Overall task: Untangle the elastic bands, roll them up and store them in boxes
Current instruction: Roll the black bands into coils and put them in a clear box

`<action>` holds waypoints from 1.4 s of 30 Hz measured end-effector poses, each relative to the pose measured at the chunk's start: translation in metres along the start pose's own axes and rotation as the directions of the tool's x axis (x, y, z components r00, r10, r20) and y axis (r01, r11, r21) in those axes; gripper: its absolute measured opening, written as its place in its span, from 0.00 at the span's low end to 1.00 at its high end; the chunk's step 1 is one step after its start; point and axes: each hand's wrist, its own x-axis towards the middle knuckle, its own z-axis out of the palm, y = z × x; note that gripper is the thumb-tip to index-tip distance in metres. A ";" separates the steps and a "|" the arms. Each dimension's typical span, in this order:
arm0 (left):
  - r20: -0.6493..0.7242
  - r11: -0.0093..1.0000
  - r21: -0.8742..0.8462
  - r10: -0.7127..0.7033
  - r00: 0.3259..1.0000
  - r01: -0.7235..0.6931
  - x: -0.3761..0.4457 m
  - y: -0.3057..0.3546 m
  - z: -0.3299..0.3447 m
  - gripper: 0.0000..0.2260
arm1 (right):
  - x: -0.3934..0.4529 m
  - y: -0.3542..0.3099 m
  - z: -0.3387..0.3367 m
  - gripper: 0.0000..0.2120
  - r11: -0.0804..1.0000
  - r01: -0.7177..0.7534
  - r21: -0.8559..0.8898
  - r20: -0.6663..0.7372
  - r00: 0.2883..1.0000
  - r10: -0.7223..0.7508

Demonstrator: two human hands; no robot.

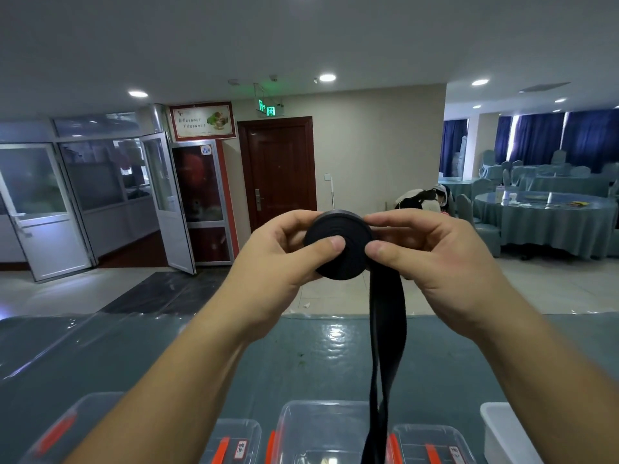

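A table [301, 356] under a glossy teal cover spans the lower half of the view. Both forearms reach out above it, lifted to eye level.

Along the near edge stands a row of clear plastic boxes. The box at far left [72, 426] shows an orange-red latch; its contents cannot be made out. Next to it, a lidded box [239, 440] bears an orange clip and a small label; what is inside cannot be told. The middle box [321, 426] stands open, with pale material faintly visible at its floor, too blurred to identify. A further lidded box [432, 443] to its right carries orange clips and a label. At far right is the corner of a white bin [502, 430], its interior out of view.

The left hand [284, 252] and right hand [432, 256] together grip a black elastic roll [338, 249], held above the table's far edge. Each thumb presses on the roll's near flat face while the fingers curl round its rim behind. From the roll's right underside a loose tail [387, 329] of the band hangs down, twisting once above the boxes and passing out of view at the lower edge.
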 end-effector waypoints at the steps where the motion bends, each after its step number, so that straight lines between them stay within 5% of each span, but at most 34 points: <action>1: 0.016 0.999 -0.002 -0.035 0.999 0.035 0.000 0.001 -0.001 0.14 | 0.000 -0.001 0.000 0.17 1.000 -0.003 -0.031 0.008 1.000 0.004; 4: 0.100 0.996 0.010 -0.094 0.990 0.094 0.003 0.003 -0.010 0.17 | -0.001 0.000 0.003 0.16 0.999 -0.012 -0.049 0.021 1.000 0.013; 9: 0.005 0.996 -0.085 0.010 1.000 -0.009 0.001 -0.002 -0.002 0.19 | 0.004 0.000 0.004 0.14 0.995 -0.043 0.086 -0.010 0.999 0.044; 16: 0.192 0.960 0.257 0.058 0.980 -0.108 0.004 0.010 -0.020 0.18 | 0.001 -0.011 0.011 0.14 0.998 0.066 -0.019 -0.004 0.998 -0.066; 19: 0.113 0.965 0.216 0.126 0.985 -0.149 0.005 0.012 -0.020 0.18 | 0.001 -0.009 0.011 0.18 1.000 0.024 0.013 -0.025 0.999 -0.024; 23: -0.003 0.971 0.199 0.135 0.991 -0.132 0.005 0.011 -0.022 0.16 | -0.004 -0.004 0.006 0.12 0.950 -0.017 -0.313 0.008 1.000 0.021; 26: 0.008 0.951 0.284 0.122 0.992 -0.120 0.003 0.011 -0.022 0.15 | -0.008 -0.006 0.007 0.08 0.732 0.071 -0.677 -0.012 0.994 -0.108; 29: 0.012 0.950 0.284 0.128 0.992 -0.126 0.003 0.011 -0.019 0.15 | -0.010 -0.009 0.015 0.11 0.604 0.134 -0.786 -0.002 0.976 -0.219; 31: 0.004 0.956 0.264 0.136 0.991 -0.132 0.004 0.011 -0.017 0.14 | -0.009 -0.008 0.015 0.13 0.695 0.130 -0.708 -0.017 0.979 -0.201; 35: 0.012 0.982 0.155 0.111 0.994 -0.111 0.007 0.013 -0.017 0.15 | 0.003 -0.010 0.012 0.08 0.969 0.024 -0.247 -0.052 0.998 -0.038; 39: 0.030 0.996 0.020 0.087 0.996 -0.087 0.006 0.010 -0.007 0.19 | 0.013 -0.018 0.010 0.12 0.994 0.010 -0.109 0.078 0.997 -0.001; 42: 0.044 0.984 0.142 0.098 0.994 -0.104 0.005 0.006 -0.007 0.15 | 0.014 -0.026 0.005 0.10 0.989 0.028 -0.146 0.119 0.993 -0.011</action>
